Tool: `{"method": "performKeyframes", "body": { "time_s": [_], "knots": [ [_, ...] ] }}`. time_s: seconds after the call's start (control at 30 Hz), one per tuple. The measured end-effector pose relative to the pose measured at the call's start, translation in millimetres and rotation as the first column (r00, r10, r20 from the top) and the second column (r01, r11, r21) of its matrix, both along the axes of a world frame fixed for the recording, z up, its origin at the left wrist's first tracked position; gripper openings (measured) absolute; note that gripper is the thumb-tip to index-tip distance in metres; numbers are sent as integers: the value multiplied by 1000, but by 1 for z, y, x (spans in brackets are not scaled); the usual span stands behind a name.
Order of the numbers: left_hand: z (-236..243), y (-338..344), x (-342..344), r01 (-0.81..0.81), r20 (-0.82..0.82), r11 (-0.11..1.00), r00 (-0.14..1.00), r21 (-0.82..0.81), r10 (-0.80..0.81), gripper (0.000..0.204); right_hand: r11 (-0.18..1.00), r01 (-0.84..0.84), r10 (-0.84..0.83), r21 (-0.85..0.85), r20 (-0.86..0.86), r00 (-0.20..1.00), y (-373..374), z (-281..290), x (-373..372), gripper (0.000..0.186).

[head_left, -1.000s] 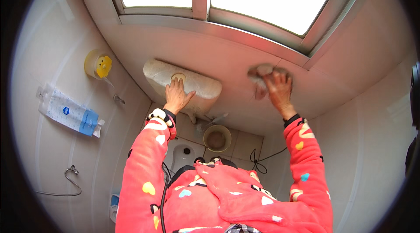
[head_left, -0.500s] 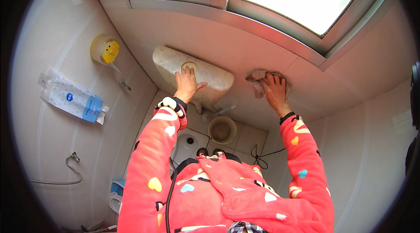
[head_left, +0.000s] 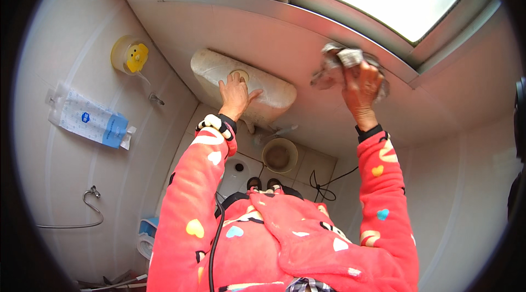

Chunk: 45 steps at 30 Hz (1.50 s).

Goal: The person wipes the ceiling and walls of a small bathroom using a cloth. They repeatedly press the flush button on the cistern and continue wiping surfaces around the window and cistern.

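My left hand lies with spread fingers on the off-white toilet tank, its fingertips at the round button. Holding nothing, that hand is open. On the right, my right hand is closed on a crumpled grey-and-white cloth, just below the metal window frame. The cloth is blurred, and I cannot tell how much of it touches the tiled wall.
A cream bucket stands on the floor by my feet, near a white squat toilet. On the left wall are a yellow holder, a blue-and-white tissue pack and a tap with a hose. A black cable lies right of the bucket.
My right hand and the cloth have moved up and to the right along the wall, closer to the window frame. My left hand stays on the tank.
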<state>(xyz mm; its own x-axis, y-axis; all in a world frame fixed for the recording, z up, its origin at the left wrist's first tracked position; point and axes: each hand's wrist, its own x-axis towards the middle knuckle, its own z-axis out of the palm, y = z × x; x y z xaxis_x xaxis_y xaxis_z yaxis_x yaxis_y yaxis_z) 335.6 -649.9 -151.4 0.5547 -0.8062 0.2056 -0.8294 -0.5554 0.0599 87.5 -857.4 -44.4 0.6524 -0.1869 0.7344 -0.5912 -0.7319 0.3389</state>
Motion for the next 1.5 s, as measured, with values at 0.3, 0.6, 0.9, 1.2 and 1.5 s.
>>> {"method": "performKeyframes", "body": {
  "time_s": [0.3,0.6,0.9,1.2,1.5],
  "knots": [
    [-7,6,7,1,-140,1000,990,-27,-4,54,985,-164,171,55,-165,971,13,14,-6,35],
    [-12,6,7,19,-78,992,997,-127,-29,54,999,-20,22,-50,28,999,-1,16,24,35],
    [-10,9,2,30,-49,989,998,-148,-38,56,976,-184,217,120,-400,890,7,-152,20,31],
    [-14,6,1,21,-44,990,999,-137,-27,60,960,-262,273,99,-124,954,11,-22,67,41],
    [-19,8,1,8,-34,989,999,-151,-13,68,928,-371,363,-14,-181,914,26,-80,136,37]
  ]
}}
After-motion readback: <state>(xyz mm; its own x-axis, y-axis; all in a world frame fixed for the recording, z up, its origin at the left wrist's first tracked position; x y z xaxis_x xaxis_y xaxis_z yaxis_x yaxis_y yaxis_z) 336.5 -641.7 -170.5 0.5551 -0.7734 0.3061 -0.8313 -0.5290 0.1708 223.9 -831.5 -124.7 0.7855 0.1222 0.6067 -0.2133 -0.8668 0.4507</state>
